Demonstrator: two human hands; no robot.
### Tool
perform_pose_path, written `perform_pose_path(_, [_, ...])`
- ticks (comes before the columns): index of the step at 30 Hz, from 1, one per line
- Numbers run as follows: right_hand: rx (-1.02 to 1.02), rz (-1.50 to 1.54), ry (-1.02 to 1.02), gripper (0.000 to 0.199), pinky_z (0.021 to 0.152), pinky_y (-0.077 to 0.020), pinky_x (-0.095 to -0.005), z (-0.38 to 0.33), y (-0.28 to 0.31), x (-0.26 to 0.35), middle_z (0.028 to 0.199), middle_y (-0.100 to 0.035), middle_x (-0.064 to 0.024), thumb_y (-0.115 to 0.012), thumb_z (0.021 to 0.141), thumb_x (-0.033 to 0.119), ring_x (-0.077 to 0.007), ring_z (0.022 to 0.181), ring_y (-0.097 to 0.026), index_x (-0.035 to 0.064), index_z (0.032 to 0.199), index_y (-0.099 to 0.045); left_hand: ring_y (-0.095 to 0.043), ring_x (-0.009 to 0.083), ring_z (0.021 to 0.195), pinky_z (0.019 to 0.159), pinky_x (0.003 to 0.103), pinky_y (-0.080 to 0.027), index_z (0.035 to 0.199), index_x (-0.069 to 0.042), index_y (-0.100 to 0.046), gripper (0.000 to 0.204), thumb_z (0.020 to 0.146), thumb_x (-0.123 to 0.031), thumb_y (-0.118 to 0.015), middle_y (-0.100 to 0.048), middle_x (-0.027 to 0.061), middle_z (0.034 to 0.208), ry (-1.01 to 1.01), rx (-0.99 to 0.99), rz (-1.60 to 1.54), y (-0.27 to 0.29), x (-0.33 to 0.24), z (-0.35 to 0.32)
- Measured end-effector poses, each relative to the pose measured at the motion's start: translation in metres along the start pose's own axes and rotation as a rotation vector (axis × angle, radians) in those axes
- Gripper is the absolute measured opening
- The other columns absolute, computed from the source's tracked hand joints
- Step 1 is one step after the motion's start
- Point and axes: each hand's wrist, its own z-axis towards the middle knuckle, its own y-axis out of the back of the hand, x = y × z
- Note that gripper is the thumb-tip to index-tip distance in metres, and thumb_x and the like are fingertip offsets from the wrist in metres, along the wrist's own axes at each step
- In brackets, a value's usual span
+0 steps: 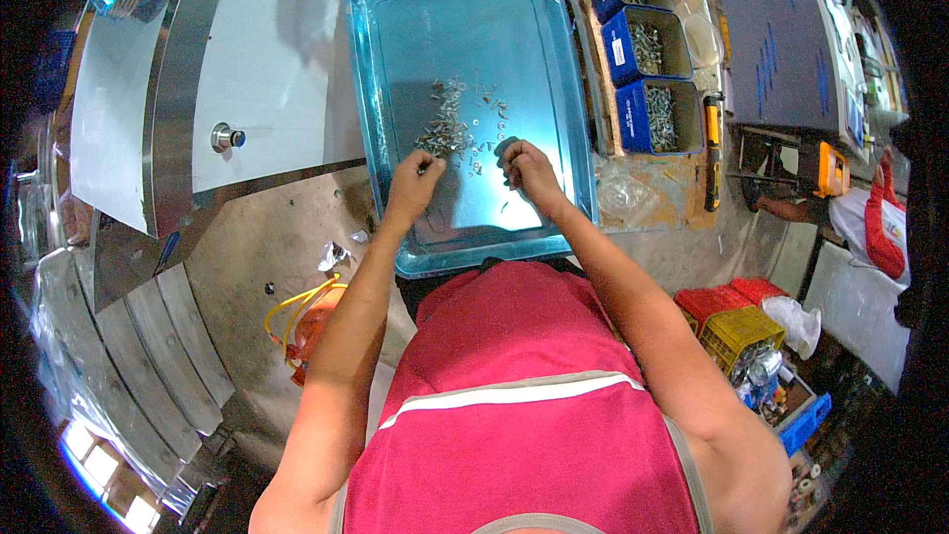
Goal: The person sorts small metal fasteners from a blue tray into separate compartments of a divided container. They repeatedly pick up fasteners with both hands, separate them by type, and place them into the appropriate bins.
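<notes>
Blue-tinted and shiny, the metal tray (395, 69) lies straight ahead of the person, with a loose scatter of small screws and washers (447, 127) near its middle. The left hand (413, 184) sits at the near edge of that scatter, its fingers curled in narrow, seemingly pinched on a small part, though the piece itself is too small to make out. The right hand (529, 170) is just to the right, fingers bent down and close together over a few stray pieces; I cannot tell whether it holds anything.

To the right of the tray stand three blue bins (647, 79) in a row from near to far, each holding similar fasteners.

Picking these well seems to call for taking one piece at a time with the fingertips, keeping both hands low over the tray so a dropped part lands inside the rim, and working from the near edge of the scatter outward so the pile stays together.
</notes>
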Motion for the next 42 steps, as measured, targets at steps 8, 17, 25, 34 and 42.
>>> perform_pose_path(8, [0.029,-1.069,0.289,0.022,0.074,-0.0536,-0.0498,-0.007,-0.026,0.01,0.094,-0.071,-0.0141,-0.07,0.09,0.027,-0.0359,0.087,-0.069,0.0121,0.104,-0.064,-0.067,0.0415,0.093,0.08,0.049,-0.053,0.107,-0.002,-0.067,0.03,0.091,-0.027,-0.071,-0.07,0.0214,0.101,-0.266,-0.005,0.475,-0.025,-0.011,0.002])
perform_pose_path(17, [0.004,-0.632,0.244,0.015,0.061,-0.0533,-0.0416,-0.003,-0.024,0.005,0.083,-0.067,-0.0087,-0.056,0.096,0.024,-0.0275,0.069,-0.065,0.0104,0.099,-0.062,-0.062,0.0216,0.075,0.066,0.036,-0.05,0.1,-0.012,-0.064,0.022,0.097,-0.031,-0.054,-0.068,0.0069,0.095,0.261,0.234,-0.863,-0.014,0.005,0.01])
perform_pose_path(25, [-0.054,-0.463,0.216,0.017,0.069,-0.0551,-0.0378,0.014,-0.013,0.013,0.087,-0.072,-0.0074,-0.065,0.091,0.02,-0.0241,0.078,-0.069,0.0082,0.1,-0.073,-0.062,0.0205,0.076,0.067,0.035,-0.05,0.097,-0.006,-0.069,0.032,0.093,-0.037,-0.066,-0.067,0.0102,0.092,-0.027,-0.003,0.164,-0.013,-0.03,0.005])
perform_pose_path(34, [0.014,-1.27,0.344,0.018,0.076,-0.0524,-0.0529,0.025,-0.031,0.018,0.095,-0.071,-0.0146,-0.064,0.089,0.018,-0.0391,0.092,-0.068,0.0134,0.106,-0.068,-0.066,0.0406,0.094,0.082,0.052,-0.052,0.1,-0.005,-0.071,0.033,0.088,-0.036,-0.071,-0.069,0.0189,0.099,-0.121,-0.092,0.531,-0.033,-0.033,0.006])
perform_pose_path(42, [0.124,0.414,-0.234,0.017,0.057,-0.0442,-0.0279,0.017,-0.014,0.037,0.076,-0.06,0.0004,-0.057,0.098,0.025,-0.0133,0.063,-0.054,0.0088,0.1,-0.06,-0.065,0.0295,0.085,0.074,0.042,-0.053,0.092,-0.002,-0.064,0.019,0.088,-0.021,-0.064,-0.066,0.0128,0.09,-0.139,-0.024,0.102,-0.015,-0.027,-0.003])
